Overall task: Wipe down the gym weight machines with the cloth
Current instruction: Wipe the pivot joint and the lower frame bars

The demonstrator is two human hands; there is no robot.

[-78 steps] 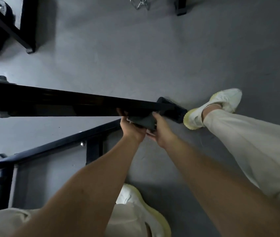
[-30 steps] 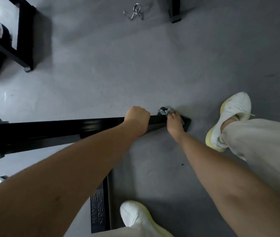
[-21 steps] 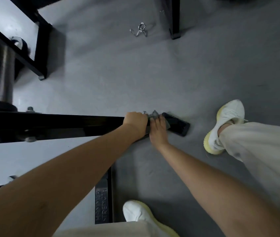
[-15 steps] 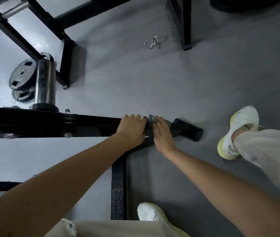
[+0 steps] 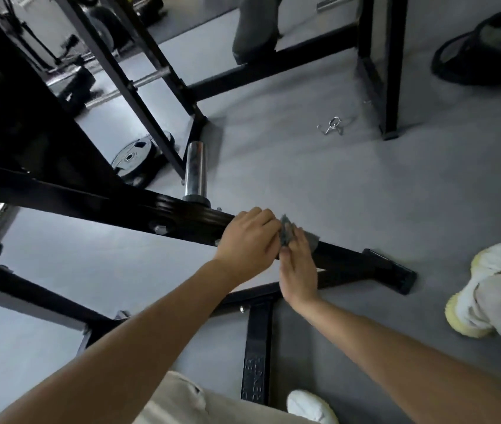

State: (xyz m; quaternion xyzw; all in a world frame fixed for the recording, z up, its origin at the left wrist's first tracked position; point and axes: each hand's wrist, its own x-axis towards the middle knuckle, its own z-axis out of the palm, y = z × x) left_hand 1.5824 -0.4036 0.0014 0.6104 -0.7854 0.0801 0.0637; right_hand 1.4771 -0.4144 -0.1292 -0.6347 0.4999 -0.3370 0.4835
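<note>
L grip [image 5: 247, 237] round frame bar [image 5: 350, 261], R grip [image 5: 299, 267] flat-open on cloth [image 5: 286, 231], open floor [image 5: 365, 191] beyond

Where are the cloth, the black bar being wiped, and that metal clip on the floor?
cloth [image 5: 285, 231]: head view, on its bunched grey upper edge.
black bar [image 5: 345, 259]: head view, on the bare top face near its foot.
metal clip [image 5: 332, 126]: head view, on its centre ring.
</note>
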